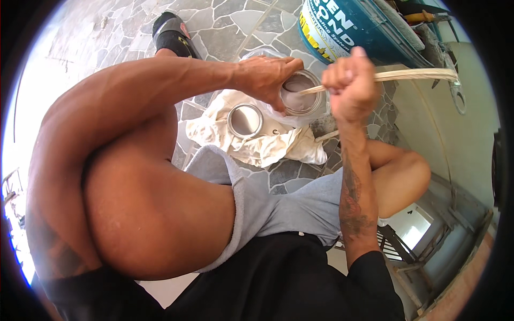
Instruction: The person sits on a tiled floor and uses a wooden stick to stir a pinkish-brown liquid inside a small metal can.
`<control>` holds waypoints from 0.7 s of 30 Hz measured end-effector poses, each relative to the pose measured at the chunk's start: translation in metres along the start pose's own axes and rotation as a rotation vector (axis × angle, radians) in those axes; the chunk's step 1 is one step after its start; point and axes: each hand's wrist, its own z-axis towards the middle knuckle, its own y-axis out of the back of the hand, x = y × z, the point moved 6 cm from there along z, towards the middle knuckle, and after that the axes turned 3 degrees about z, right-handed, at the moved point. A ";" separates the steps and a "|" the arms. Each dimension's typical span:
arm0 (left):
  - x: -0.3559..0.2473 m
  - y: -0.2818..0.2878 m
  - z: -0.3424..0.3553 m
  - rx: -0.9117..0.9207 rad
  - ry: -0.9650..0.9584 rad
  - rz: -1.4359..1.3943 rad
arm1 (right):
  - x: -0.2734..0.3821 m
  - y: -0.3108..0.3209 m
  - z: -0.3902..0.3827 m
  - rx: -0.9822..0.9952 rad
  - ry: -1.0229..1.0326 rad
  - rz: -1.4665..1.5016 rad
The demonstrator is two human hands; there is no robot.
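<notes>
Stirring in hand: our right hand [350, 85] fists tight around a thin wooden stick [412, 75], tip dipped into the open can [301, 95] of greyish paint just left of that grip. Our left hand [265, 75] clamps the can's rim; we'd judge a firm hold and slow circles avoid slopping. Below the left grip: loose lid [245, 120] on a white rag [267, 142], stone-paved floor [214, 21], blue bucket [348, 27] above.

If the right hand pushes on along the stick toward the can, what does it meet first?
Probably the rim of the small open can, where the left hand grips it. The right hand holds a pale stick whose tip already sits in the can's grey paint; depth is hard to judge.
</notes>
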 end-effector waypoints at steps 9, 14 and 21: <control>-0.003 -0.002 -0.007 -0.005 0.075 0.017 | -0.032 -0.002 -0.016 -0.151 0.239 -0.323; -0.005 -0.010 -0.017 -0.012 0.156 0.012 | 0.013 -0.012 -0.007 0.067 0.126 0.156; 0.004 0.002 -0.001 0.022 -0.140 -0.021 | -0.022 -0.018 -0.025 -0.154 0.405 -0.413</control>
